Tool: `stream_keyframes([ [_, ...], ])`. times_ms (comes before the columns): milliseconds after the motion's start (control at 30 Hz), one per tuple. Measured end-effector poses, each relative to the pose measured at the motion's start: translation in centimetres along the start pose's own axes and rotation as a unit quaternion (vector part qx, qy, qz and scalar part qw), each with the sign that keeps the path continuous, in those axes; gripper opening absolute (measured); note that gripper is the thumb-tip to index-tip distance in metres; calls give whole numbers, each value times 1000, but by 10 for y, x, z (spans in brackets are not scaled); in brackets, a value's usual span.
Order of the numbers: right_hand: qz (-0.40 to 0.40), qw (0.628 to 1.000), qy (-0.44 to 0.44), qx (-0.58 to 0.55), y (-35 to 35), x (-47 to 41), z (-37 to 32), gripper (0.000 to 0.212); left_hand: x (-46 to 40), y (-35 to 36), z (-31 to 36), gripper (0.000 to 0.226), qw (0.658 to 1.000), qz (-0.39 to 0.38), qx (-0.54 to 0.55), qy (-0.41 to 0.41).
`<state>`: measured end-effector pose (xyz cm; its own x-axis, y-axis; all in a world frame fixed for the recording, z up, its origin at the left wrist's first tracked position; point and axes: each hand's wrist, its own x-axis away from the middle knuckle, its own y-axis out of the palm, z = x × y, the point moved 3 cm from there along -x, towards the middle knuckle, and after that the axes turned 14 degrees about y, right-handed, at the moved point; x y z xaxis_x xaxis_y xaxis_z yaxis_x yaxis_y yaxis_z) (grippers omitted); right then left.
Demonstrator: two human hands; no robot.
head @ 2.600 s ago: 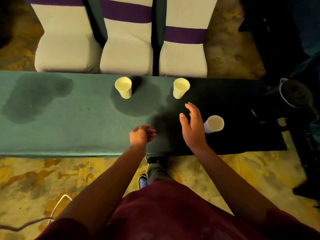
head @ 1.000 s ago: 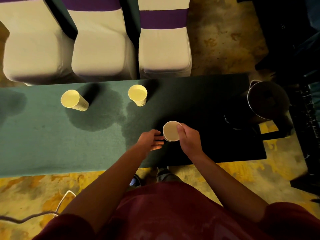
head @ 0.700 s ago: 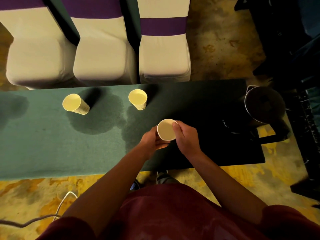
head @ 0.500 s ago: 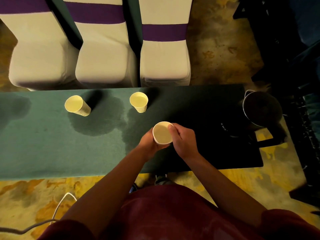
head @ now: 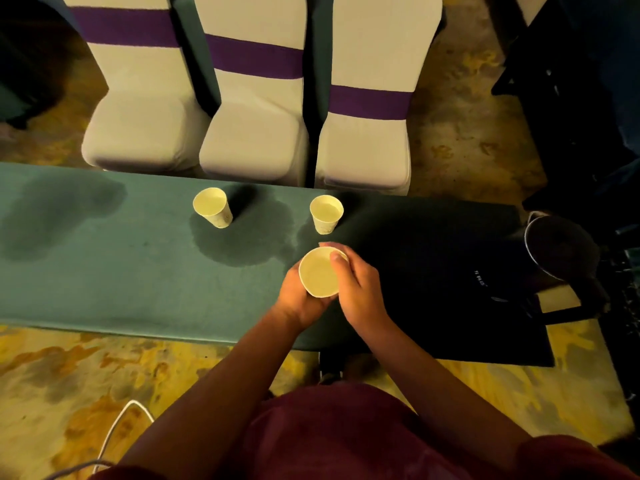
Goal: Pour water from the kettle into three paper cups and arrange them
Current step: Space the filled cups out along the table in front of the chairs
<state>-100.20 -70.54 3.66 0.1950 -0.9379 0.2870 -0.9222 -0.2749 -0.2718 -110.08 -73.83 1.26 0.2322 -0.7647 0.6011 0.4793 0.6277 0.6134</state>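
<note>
- Held paper cup [head: 318, 271]: above near edge of green table [head: 104, 271], clasped between left hand [head: 299, 301] and right hand [head: 358, 289], fingers of both curled round it.
- Two other cups [head: 212, 206], [head: 326, 213]: upright along far edge, well apart.
- Kettle [head: 561, 251]: far right.
- Dark wet patches [head: 242, 244] on the cloth.

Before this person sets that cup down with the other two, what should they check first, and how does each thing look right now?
1. Grip on the held pale paper cup: left hand and right hand both wrap it. Ok.
2. Held cup level: mouth faces up. Ok.
3. Water level in it: cannot tell.
4. Far-left paper cup and middle paper cup upright on the green tablecloth: ok.
5. Dry landing spot: dark wet patches spread around the two cups. Not ok.
6. Dark metal kettle away from the hands, at the table's right end: ok.
</note>
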Motion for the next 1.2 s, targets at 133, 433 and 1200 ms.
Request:
stream_keyframes([
  [133, -25, 999, -13, -19, 46, 20, -9, 36, 16, -35, 31, 26, 1000, 17, 6, 18],
  [433, -37, 999, 21, -25, 161, 59, -26, 48, 51, -127, 110, 27, 997, 43, 15, 55],
  [1200, -94, 995, 8, 32, 449, -34, -84, 37, -52, -303, 343, 22, 987, 131, -49, 85],
])
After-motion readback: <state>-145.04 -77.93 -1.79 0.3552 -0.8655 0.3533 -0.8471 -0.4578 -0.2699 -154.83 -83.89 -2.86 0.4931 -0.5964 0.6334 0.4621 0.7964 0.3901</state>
